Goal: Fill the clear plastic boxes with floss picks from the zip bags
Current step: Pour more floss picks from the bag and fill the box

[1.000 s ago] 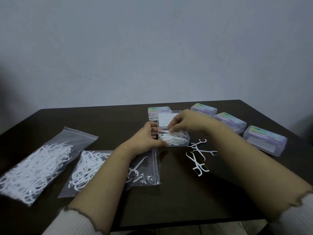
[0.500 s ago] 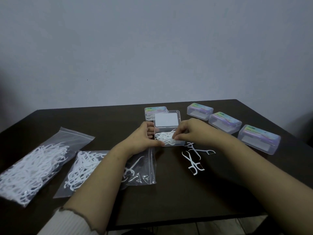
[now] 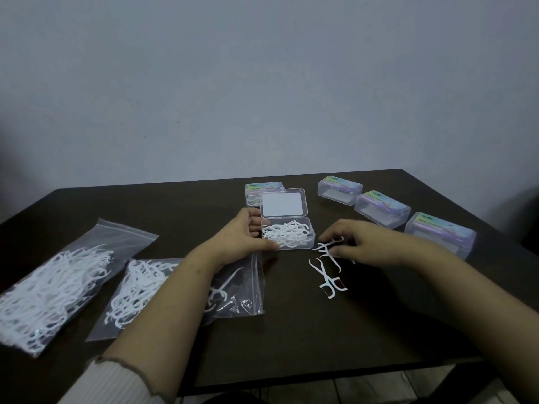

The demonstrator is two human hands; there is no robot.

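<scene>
Loose picks [image 3: 326, 269] under rt fingers [image 3: 335, 234]

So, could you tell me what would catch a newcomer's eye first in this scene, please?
Probably the open clear box mid-table, half full of white floss picks, steadied by the left hand. Just right of it, the right hand reaches onto a few loose picks on the dark table. Two zip bags of picks lie at the left, and closed boxes line the far right.

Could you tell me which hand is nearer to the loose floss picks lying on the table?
Right. The right hand reaches over the loose floss picks, its fingers touching them; the left hand grips the open box beside them.
</scene>
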